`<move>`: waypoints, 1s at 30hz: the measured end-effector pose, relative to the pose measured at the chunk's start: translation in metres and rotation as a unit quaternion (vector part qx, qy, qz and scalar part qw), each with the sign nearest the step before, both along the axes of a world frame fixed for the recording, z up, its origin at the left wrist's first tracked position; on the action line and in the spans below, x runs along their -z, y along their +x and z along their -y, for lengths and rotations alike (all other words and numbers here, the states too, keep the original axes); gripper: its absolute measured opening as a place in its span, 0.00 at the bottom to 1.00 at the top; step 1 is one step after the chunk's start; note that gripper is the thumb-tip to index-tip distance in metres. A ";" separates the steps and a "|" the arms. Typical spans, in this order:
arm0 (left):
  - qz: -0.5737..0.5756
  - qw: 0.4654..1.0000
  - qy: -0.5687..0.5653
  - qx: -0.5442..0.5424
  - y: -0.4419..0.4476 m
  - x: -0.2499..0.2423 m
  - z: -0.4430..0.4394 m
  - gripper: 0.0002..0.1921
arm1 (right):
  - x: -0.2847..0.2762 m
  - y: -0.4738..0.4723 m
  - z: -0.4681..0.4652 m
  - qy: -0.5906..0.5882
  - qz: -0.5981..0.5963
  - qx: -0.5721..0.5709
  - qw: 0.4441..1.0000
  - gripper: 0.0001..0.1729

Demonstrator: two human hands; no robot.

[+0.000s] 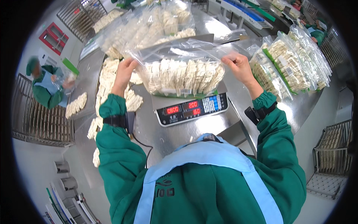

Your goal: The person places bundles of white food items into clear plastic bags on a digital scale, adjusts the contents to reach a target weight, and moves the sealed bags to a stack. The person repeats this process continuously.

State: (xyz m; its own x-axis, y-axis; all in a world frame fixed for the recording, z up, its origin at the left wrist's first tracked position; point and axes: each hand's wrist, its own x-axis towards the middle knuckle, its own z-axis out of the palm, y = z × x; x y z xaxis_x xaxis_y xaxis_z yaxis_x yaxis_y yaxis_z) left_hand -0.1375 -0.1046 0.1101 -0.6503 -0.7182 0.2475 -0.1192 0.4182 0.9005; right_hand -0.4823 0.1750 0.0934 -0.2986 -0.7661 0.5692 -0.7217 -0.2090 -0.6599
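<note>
A clear plastic bag [184, 75] packed with pale dried noodle cakes is at the digital scale [193, 109], whose red displays are lit. My left hand [124, 74] pinches the bag's upper left corner. The upper right corner is between the thumb and fingers of my right hand [237, 65]. The bag's mouth is stretched between both hands. Its lower edge hides the weighing plate, so whether it rests there or hangs just above cannot be told. Loose noodle cakes [107, 81] lie on the steel table beside my left forearm.
Several filled bags [291, 61] stand in a row at the right. More bags of noodles [156, 25] are piled beyond the scale. A black cable [145, 144] runs over the steel table [167, 137]. A co-worker [47, 84] holds a bag at the left.
</note>
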 end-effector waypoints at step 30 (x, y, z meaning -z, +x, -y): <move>-0.018 0.886 0.226 -0.405 0.254 0.152 -0.132 0.15 | 0.068 0.153 -0.036 0.112 -0.043 -0.289 0.950 0.08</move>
State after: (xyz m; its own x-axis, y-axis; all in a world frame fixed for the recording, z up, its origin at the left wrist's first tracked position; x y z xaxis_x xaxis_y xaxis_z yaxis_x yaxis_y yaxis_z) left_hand 0.1163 0.0273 -0.0420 0.1272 -0.9764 -0.1743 -0.1821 -0.1958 0.9636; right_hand -0.3298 0.2112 0.0254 0.2493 -0.8929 0.3750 -0.5827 -0.4476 -0.6783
